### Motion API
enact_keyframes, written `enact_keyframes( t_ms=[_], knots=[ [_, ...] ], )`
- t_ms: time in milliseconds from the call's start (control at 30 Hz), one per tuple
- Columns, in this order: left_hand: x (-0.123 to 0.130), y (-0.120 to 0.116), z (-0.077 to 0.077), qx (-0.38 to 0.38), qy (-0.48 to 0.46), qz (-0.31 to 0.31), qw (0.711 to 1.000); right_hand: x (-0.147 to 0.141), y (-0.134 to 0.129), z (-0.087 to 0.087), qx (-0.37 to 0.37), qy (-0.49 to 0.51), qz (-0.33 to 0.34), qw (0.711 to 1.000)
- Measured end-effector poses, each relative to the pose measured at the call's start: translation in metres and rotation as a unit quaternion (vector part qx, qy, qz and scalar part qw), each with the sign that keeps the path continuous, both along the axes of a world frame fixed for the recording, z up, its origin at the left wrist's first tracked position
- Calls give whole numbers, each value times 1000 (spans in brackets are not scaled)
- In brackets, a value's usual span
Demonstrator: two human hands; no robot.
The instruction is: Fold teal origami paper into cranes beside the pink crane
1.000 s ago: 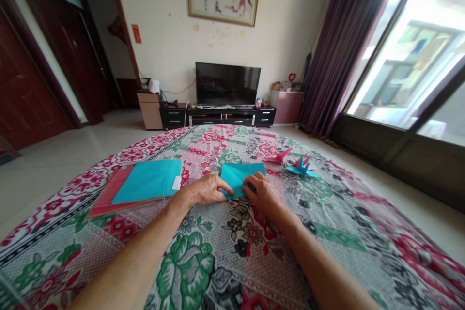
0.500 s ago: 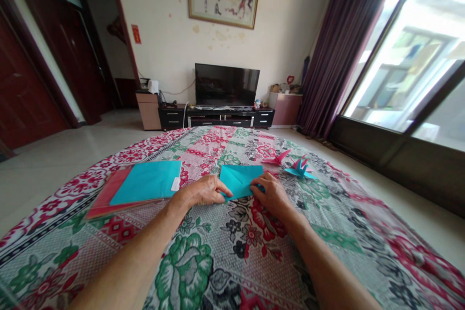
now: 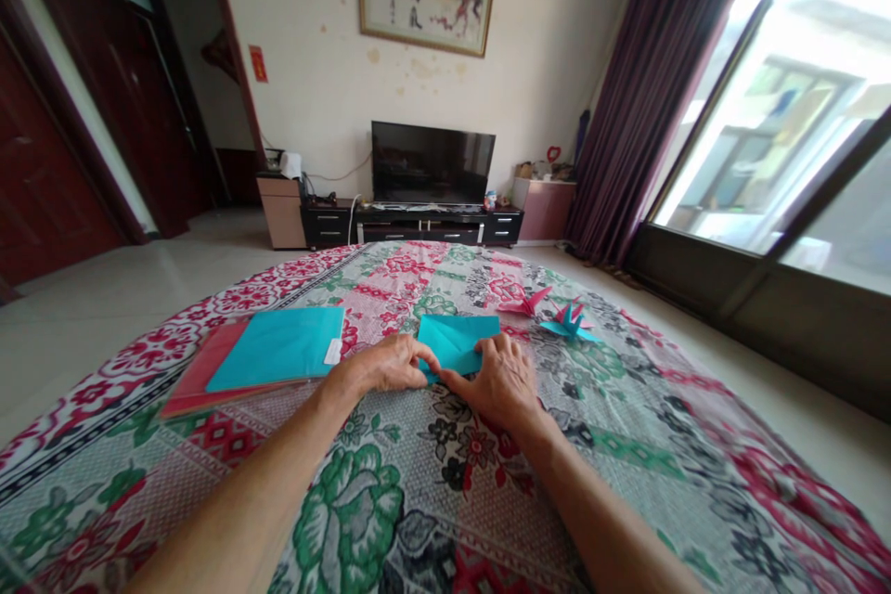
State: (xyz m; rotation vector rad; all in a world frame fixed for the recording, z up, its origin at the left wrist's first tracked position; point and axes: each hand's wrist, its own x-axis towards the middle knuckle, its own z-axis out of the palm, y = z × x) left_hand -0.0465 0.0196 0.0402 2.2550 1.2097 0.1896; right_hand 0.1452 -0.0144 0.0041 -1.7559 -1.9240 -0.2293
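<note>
A folded blue sheet of origami paper (image 3: 456, 339) lies flat on the patterned tablecloth in front of me, a slanting crease across it. At its near left corner, my left hand (image 3: 396, 362) has thumb and index finger closed on the edge. My right hand (image 3: 502, 379) rests over the near right part, fingers spread, the thumb stretched along the near edge towards the left fingertips. Beyond it stand folded paper cranes: a pink crane (image 3: 530, 302) and a blue crane (image 3: 571, 323), with more pink paper behind the blue one.
Left of my hands lies a stack of blue sheets (image 3: 278, 348) with a white label, on top of red sheets (image 3: 191, 380). The tablecloth (image 3: 348, 520) covers a round-edged table. Beyond stand a television (image 3: 432, 162) and a low cabinet (image 3: 330, 225).
My right hand has shifted left and nearer, its fingers opening out and its thumb reaching along the paper's near edge. My left hand stays at the left corner.
</note>
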Motion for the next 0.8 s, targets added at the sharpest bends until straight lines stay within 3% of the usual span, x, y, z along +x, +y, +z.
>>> enact_keyframes(
  t_ms=[467,800],
  knots=[
    [3,-3,6,-2,23,15,1000,-10,3,-3,-26,15,-27,999],
    [2,-5,7,-21,15,17,1000,30,11,4,-56,35,46,997]
  ],
)
